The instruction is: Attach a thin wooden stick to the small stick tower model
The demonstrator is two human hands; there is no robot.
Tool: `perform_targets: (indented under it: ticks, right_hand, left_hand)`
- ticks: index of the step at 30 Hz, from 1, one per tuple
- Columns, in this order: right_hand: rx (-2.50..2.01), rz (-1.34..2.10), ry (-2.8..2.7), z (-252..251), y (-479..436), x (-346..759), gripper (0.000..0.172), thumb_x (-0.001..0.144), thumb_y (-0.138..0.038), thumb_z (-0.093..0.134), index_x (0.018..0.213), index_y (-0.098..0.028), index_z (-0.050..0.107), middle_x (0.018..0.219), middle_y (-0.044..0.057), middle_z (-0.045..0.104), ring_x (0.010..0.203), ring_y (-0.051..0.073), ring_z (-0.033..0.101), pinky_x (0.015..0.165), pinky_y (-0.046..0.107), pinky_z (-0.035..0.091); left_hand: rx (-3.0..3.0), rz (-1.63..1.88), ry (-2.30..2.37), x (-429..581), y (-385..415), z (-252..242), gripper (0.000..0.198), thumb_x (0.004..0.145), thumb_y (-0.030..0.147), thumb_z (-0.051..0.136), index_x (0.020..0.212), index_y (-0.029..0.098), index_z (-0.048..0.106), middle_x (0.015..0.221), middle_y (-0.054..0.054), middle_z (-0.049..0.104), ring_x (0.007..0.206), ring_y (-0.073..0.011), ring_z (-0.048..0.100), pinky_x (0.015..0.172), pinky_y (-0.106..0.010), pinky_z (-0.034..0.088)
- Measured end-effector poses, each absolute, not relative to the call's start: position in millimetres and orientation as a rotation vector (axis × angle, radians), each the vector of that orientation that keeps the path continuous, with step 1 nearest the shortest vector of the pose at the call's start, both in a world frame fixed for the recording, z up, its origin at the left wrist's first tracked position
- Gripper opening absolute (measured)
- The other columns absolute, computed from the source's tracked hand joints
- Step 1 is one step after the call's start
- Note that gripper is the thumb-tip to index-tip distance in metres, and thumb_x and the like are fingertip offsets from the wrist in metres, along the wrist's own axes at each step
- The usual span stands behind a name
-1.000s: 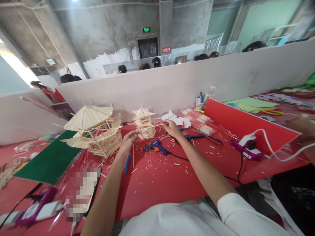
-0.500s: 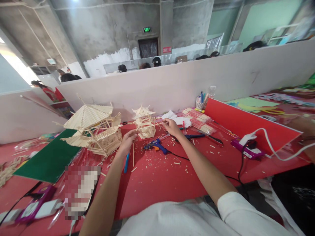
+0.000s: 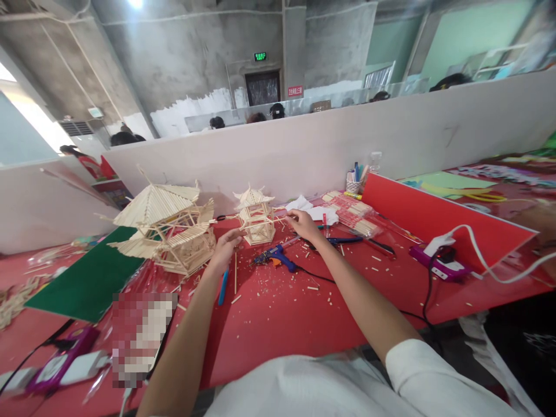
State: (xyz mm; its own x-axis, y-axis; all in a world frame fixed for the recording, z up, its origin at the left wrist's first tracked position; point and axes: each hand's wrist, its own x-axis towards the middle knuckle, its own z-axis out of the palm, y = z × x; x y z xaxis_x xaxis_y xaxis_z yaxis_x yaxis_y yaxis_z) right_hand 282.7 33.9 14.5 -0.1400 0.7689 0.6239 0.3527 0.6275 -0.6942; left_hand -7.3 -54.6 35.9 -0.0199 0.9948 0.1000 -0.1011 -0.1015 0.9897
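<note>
A small pavilion model made of thin wooden sticks stands on the red table, between my two hands. My right hand pinches the end of a thin wooden stick at the model's right side. On the left, my left hand is closed, its fingertips pinched on a stick at the model's lower left edge; whether both hands hold one same stick I cannot tell. A larger stick pavilion stands left of my left hand. Just in front of the small model lies a blue glue gun.
A blue pen-like tool and stick scraps lie nearby. Dark pliers-like tools, packs of sticks and a red board are to the right. At left are a green board and a purple power strip. A white partition stands behind.
Both hands stay almost still at the small pavilion. The view has shifted very slightly; nothing has been let go or taken up.
</note>
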Motion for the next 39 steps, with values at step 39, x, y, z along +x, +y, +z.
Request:
perform_targets:
  ticks: [39]
  right_hand:
    - [-0.914, 0.453, -1.769, 19.6, 33.4, 285.7, 0.027, 0.088, -0.041, 0.057, 0.090, -0.018, 0.071, 0.092, 0.010, 0.074, 0.084, 0.024, 0.066, 0.081, 0.037, 0.051]
  left_hand:
    - [1.216, 1.351, 1.098, -6.4, -50.5, 33.6, 0.041, 0.061, 0.033, 0.085, 0.098, 0.018, 0.074, 0.113, -0.011, 0.074, 0.096, -0.0218, 0.067, 0.074, -0.027, 0.052]
